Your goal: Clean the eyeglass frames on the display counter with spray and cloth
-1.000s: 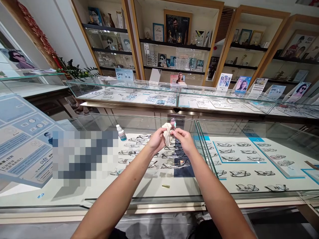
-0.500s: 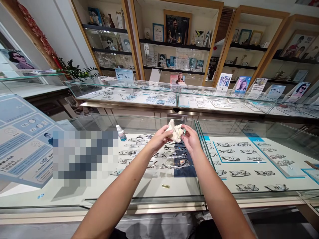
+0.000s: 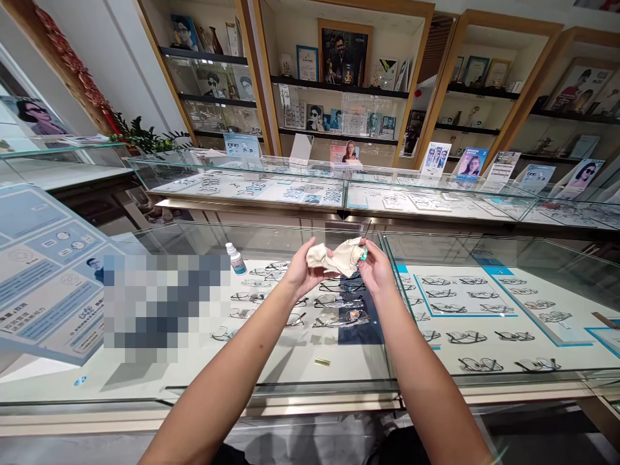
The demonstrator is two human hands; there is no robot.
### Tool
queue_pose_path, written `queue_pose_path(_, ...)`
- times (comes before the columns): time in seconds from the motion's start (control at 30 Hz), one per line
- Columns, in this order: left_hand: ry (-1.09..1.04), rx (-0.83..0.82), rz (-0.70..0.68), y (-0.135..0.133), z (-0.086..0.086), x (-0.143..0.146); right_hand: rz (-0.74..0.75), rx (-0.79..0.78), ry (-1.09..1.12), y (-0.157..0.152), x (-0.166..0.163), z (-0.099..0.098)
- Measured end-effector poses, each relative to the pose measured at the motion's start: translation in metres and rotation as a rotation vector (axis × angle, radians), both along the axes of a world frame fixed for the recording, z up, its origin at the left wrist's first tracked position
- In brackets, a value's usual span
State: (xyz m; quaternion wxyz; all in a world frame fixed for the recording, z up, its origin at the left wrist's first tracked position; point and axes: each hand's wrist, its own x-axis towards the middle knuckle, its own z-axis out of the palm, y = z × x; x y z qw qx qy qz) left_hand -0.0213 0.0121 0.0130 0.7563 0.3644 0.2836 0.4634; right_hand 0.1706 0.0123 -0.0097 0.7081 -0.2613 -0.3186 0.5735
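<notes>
My left hand [image 3: 301, 270] grips a cream cloth [image 3: 317, 256], bunched near the fingers and stretching across to the right. In my right hand [image 3: 376, 266] is a pair of glasses [image 3: 363, 254], pinched at one side; a lens there shines green. The cloth covers much of the glasses, and a thin dark temple sticks up behind my right fingers. Both hands are held above the glass display case, over rows of glasses [image 3: 339, 301]. To the left of my left hand stands a small white bottle [image 3: 236, 259] with a blue label.
A large blue-and-white printed board [image 3: 53, 278] leans at the left, beside a blurred patch. Under the glass lie a small gold-coloured piece [image 3: 322, 362] and, to the right, a framed tray of glasses [image 3: 462, 314]. Another display counter [image 3: 252, 201] runs behind.
My left hand has shifted slightly left and opened out the cloth, which now spreads wider between the hands. The right hand has moved a little to the right, still holding the glasses.
</notes>
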Motion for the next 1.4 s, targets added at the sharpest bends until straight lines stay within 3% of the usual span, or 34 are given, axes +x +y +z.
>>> queue_pose_path(0.17,0.183,0.032,-0.115,-0.001,-0.004,-0.005,0.014,-0.002,0.042,-0.002,0.002,0.003)
queue_pose_path(0.33,0.23,0.093,-0.286,-0.005,-0.005,-0.006,0.04,0.012,0.079,-0.003,0.002,0.004)
queue_pose_path(0.43,0.286,0.109,-0.318,-0.006,0.0,-0.011,0.045,0.015,0.122,-0.002,0.004,0.005)
queue_pose_path(0.57,0.359,0.139,-0.283,-0.004,0.005,-0.017,-0.024,-0.016,0.172,0.0,0.011,0.008)
queue_pose_path(0.73,0.255,0.218,0.0,0.001,0.009,-0.02,-0.099,-0.004,0.139,0.001,0.017,0.009)
queue_pose_path(0.83,0.237,0.258,0.076,0.001,0.011,-0.019,-0.153,0.042,0.054,-0.003,0.016,0.011)
queue_pose_path(1.2,0.385,0.424,-0.098,-0.01,0.007,-0.007,0.056,0.131,-0.243,-0.018,-0.007,0.014)
queue_pose_path(1.4,0.232,0.245,0.0,-0.003,0.004,-0.005,0.049,0.118,-0.241,-0.018,-0.008,0.014)
